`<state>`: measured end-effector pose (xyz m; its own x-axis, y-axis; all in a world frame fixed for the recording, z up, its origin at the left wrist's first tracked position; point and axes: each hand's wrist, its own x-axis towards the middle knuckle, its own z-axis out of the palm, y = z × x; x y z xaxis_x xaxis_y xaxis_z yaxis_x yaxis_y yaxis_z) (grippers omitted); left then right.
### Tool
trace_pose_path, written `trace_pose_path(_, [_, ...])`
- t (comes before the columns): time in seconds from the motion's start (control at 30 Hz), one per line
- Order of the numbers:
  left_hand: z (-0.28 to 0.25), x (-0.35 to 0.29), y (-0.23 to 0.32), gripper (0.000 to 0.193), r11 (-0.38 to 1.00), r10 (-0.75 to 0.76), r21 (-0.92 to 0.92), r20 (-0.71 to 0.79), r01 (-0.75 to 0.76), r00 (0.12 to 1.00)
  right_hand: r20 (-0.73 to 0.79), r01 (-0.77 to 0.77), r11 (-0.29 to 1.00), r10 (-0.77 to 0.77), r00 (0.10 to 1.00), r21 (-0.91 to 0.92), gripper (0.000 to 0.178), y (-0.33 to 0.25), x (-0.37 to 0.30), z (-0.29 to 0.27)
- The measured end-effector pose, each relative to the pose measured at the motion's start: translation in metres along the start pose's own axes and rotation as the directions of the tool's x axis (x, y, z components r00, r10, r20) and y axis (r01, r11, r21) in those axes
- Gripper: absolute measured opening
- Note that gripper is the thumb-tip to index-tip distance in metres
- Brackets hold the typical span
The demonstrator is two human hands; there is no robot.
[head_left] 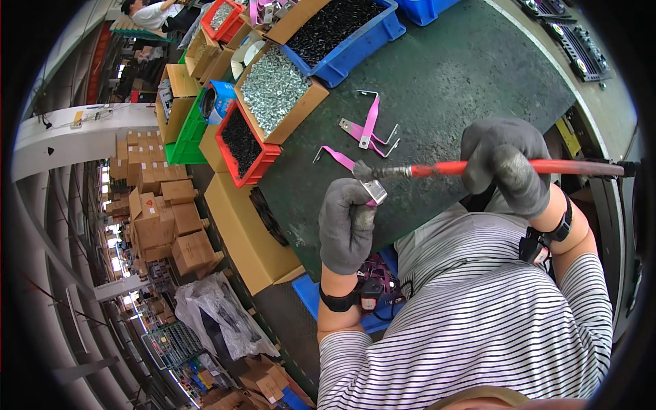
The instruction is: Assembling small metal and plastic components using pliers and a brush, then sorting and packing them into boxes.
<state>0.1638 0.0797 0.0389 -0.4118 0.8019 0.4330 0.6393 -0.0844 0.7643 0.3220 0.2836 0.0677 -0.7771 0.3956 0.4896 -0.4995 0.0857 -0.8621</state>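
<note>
My left hand (347, 222), in a grey glove, is closed on a pink-sleeved metal strip (340, 158) with a bare metal end (374, 192) at the fingertips. My right hand (507, 160), gloved too, grips the long red handle of a brush (441, 168). The brush lies almost level across the view. Its dark bristles (365, 171) are just above the strip's metal end; I cannot tell whether they touch. Beyond my left hand, further pink-sleeved strips (370, 123) with bent metal ends lie crossed on the dark green tabletop (471, 68).
Boxes line the table's left side: a carton of silvery screws (275, 89), a blue bin of black screws (335, 31) and a red bin of black parts (240, 141). An open carton (239, 232) stands beside the left table edge. Dark slotted metal parts (579, 51) lie at far right.
</note>
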Motion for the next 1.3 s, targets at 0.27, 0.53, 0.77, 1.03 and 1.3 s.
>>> trace_pose_path(0.27, [-0.003,0.007,0.011,0.019,0.993,0.051,0.106,0.069,-0.058,0.996,-0.024,0.052,0.998,-0.051,0.998,0.023,0.032,-0.010,-0.003,-0.009])
trace_pose_path(0.53, [0.007,0.020,0.010,0.020,0.991,0.070,0.112,0.080,-0.079,0.994,-0.013,-0.047,0.998,0.047,0.999,-0.048,0.032,-0.011,-0.010,-0.024])
trace_pose_path(0.77, [0.018,0.036,0.008,0.025,0.980,0.012,0.199,0.070,-0.025,0.997,-0.060,-0.033,0.994,0.027,0.998,-0.104,0.035,-0.002,-0.014,-0.041])
trace_pose_path(1.03, [0.020,0.079,-0.038,0.023,0.799,-0.060,0.587,0.290,-0.128,0.955,-0.298,-0.394,0.918,0.366,0.882,-0.039,0.035,0.004,-0.029,-0.059])
trace_pose_path(1.3, [0.017,0.088,-0.058,0.021,0.773,0.039,0.610,0.234,-0.177,0.972,-0.309,-0.435,0.895,0.443,0.842,0.098,0.024,0.014,-0.028,-0.061])
